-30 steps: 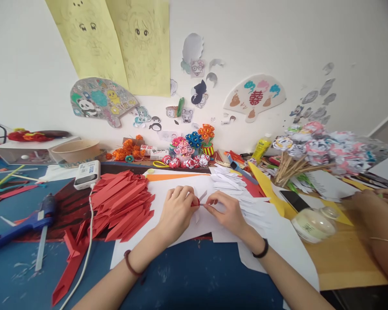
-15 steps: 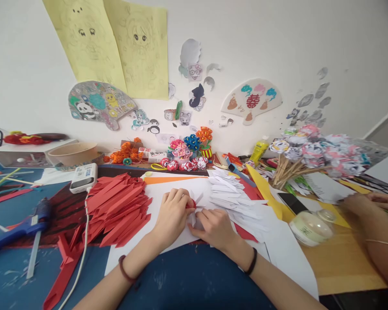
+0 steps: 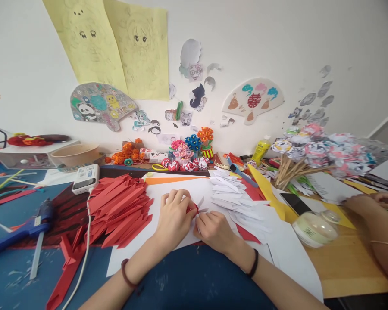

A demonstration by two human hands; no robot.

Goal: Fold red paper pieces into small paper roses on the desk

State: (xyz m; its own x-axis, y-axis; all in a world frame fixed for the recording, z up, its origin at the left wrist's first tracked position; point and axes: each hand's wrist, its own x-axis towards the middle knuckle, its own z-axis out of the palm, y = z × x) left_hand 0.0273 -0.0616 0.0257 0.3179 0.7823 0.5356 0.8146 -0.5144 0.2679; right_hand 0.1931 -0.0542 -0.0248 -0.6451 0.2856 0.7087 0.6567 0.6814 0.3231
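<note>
My left hand [image 3: 176,217] is closed round a small red and white folded paper piece [image 3: 197,207], mostly hidden by the fingers. White paper points stick out of it at the upper right. Opposite, my right hand [image 3: 215,229] pinches at the lower right side of the same piece with its fingers curled. Both hands are over a white paper sheet [image 3: 168,188]. To the left lies a heap of red folded paper strips [image 3: 123,211]. A heap of white folded strips [image 3: 228,189] lies to the right.
A blue glue gun [image 3: 40,221] and a white device [image 3: 86,177] with a cable lie left. At right are a phone [image 3: 294,203], a clear bottle [image 3: 315,229], paper flowers on sticks [image 3: 292,161] and another person's hands [image 3: 364,206]. Finished-looking flowers [image 3: 183,150] stand at the back.
My right hand's fingers have curled in more tightly against the paper piece, and the white points show less. The other person's hand at the right has moved slightly. The view has shifted a little.
</note>
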